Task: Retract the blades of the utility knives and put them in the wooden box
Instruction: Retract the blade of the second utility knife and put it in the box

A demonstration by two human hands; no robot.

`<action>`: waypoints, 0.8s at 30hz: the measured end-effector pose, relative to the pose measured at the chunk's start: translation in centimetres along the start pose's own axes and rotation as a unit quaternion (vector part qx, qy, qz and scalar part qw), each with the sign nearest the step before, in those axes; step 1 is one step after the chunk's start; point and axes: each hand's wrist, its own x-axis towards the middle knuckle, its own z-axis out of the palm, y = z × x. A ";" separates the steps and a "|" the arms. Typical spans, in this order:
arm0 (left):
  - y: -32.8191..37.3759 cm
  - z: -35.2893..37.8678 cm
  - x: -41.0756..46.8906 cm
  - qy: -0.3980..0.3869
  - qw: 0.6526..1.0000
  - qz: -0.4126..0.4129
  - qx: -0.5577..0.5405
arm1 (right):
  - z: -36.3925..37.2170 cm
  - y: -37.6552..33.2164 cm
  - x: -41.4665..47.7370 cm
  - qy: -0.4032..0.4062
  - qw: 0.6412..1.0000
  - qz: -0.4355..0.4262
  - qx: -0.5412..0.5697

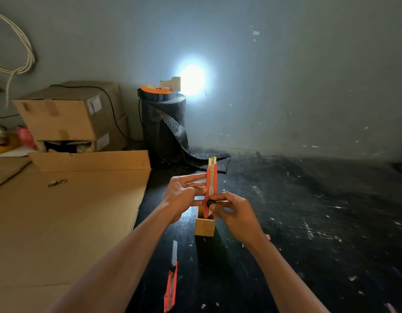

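Head cam, single frame. Both hands raised over black work surface (286, 211), centre of view, close together on one utility knife.

Held knife (211, 188): orange body, roughly upright, tip pointing far/up. Short length of blade (212, 161) sticks out at top end, so not fully retracted. Black slider knob (210, 203) sits low on the body.

L hand (184, 195): fingers wrapped on left edge of knife, mid-body, clamped on it. R hand (234, 211): thumb and fingertips at the black knob on lower part of knife; also gripping. Hands nearly touching each other around the handle.

Wooden box (204, 227): narrow, open-topped, standing on black surface directly below/behind the held knife. Bottom end of knife overlaps box opening in view; cannot tell if it is inside or just above. Box contents not visible.

2nd knife (171, 283): orange, lying flat on surface, near-left of box, apart from it. Blade extended toward far end.

Other: large flat cardboard sheet (60, 211) covers left side, small metal item (57, 182) lying on it. Stacked cardboard boxes (66, 116) far-left. Black roll (164, 127) of textured material at far centre by wall, with a lit lamp (173, 83) on top, strong glare on wall.
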 end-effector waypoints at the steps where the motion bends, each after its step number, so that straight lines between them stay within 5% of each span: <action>1: 0.1 0.0 0.0 -0.002 1.000 0.000 0.003 | -0.1 -0.2 -0.1 -0.001 1.000 -0.003 -0.007; 24: 1.2 0.3 -0.3 0.000 1.000 0.017 0.024 | 0.3 -1.7 -0.6 0.054 0.998 -0.004 -0.015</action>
